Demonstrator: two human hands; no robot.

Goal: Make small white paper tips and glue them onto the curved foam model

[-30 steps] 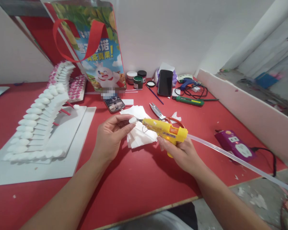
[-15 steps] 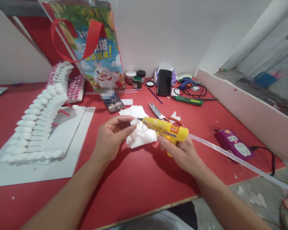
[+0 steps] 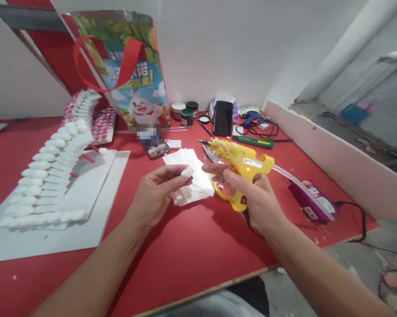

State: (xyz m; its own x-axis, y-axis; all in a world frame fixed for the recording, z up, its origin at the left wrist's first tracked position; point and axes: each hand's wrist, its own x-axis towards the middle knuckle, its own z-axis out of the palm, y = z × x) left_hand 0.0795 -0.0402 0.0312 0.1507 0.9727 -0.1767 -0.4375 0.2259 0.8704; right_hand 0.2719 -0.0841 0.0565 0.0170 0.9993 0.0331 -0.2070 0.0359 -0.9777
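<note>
Between thumb and fingertips my left hand (image 3: 157, 191) pinches a small white piece (image 3: 187, 172), its exact kind too small to make out. My right hand (image 3: 254, 193) grips a yellow hot glue gun (image 3: 241, 160), whose nozzle points left and away from the white piece. A clear glue stick (image 3: 289, 178) sticks out of the gun's back end. Beneath the hands lie white paper sheets (image 3: 198, 176). Scissors (image 3: 211, 155) rest behind the gun, partly hidden by it.
On the left, a curved white model (image 3: 57, 163) stands on a white board (image 3: 102, 220). A printed bag (image 3: 142, 79), paint jars (image 3: 187, 116), a phone (image 3: 223, 118) and a green cutter (image 3: 254, 141) line the back. At right sits a purple power strip (image 3: 312, 200), beside a low white wall (image 3: 333, 163).
The glue gun has swung right and tilted up, its nozzle leaving the white piece. My right fingers have stretched toward the left hand, which keeps its pinch.
</note>
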